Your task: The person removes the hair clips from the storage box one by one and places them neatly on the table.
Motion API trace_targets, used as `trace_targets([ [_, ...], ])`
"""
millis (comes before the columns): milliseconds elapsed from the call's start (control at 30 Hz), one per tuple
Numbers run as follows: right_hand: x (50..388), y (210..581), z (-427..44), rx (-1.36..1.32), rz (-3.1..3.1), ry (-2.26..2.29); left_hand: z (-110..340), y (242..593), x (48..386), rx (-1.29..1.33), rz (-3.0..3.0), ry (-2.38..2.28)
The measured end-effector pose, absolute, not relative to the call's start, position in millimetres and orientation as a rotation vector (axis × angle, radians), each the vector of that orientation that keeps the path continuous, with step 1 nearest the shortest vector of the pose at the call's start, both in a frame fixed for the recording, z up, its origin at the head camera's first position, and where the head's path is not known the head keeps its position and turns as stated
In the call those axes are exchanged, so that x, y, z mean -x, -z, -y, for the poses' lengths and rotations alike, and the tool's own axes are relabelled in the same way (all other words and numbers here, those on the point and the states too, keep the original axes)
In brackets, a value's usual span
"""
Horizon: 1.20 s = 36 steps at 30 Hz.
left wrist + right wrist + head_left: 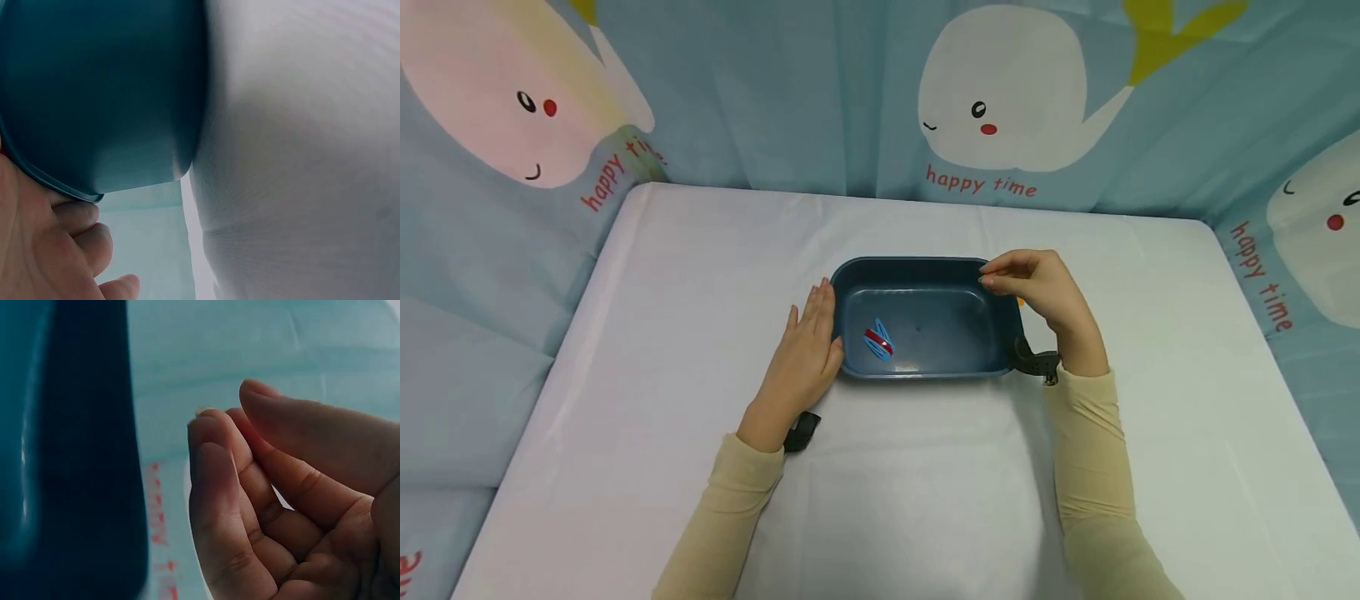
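Note:
A dark blue rectangular plastic basin (951,333) sits on the table. Inside it, toward the left, lie small blue and red pieces (878,340) that look like snap hair clips. My left hand (805,354) rests along the basin's left end with its fingers straight; in the left wrist view they touch the basin's rim (53,182). Over the far right corner hovers my right hand (1037,287), fingers loosely bent. Its thumb and fingers (215,481) stand apart in the right wrist view, nothing visible between them. Beneath it, a small orange thing (1021,302) shows, mostly hidden.
A white cloth covers the table (925,483). Blue curtains (775,92) printed with whales hang behind the far edge and at both sides. Each wrist wears a black strap (1037,362).

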State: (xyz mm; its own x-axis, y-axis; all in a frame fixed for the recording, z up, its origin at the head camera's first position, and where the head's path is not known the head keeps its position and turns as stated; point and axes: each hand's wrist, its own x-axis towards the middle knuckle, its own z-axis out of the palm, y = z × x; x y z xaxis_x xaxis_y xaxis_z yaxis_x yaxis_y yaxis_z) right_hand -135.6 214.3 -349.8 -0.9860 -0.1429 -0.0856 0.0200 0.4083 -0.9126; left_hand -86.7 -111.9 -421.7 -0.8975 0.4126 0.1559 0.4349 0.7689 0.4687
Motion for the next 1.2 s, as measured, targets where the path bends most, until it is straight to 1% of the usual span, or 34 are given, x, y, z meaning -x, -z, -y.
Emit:
trace_targets([
  [233, 142, 355, -190, 0.318, -2.465, 1.462, 111, 422, 86, 0.708, 2.889, 0.787],
  [433, 149, 359, -173, 0.395, -2.373, 1.417, 106, 425, 89, 0.713, 2.886, 0.799],
  [733, 167, 374, -145, 0.439, -2.311, 1.235, 105, 426, 89, 0.716, 2.881, 0.804],
  [1000, 174, 389, -130, 0.436, -2.194, 1.186, 108, 423, 88, 0.706, 2.910, 0.773],
  [1200, 176, 394, -121, 0.408, -2.124, 1.158, 111, 423, 87, 0.702, 2.902, 0.769],
])
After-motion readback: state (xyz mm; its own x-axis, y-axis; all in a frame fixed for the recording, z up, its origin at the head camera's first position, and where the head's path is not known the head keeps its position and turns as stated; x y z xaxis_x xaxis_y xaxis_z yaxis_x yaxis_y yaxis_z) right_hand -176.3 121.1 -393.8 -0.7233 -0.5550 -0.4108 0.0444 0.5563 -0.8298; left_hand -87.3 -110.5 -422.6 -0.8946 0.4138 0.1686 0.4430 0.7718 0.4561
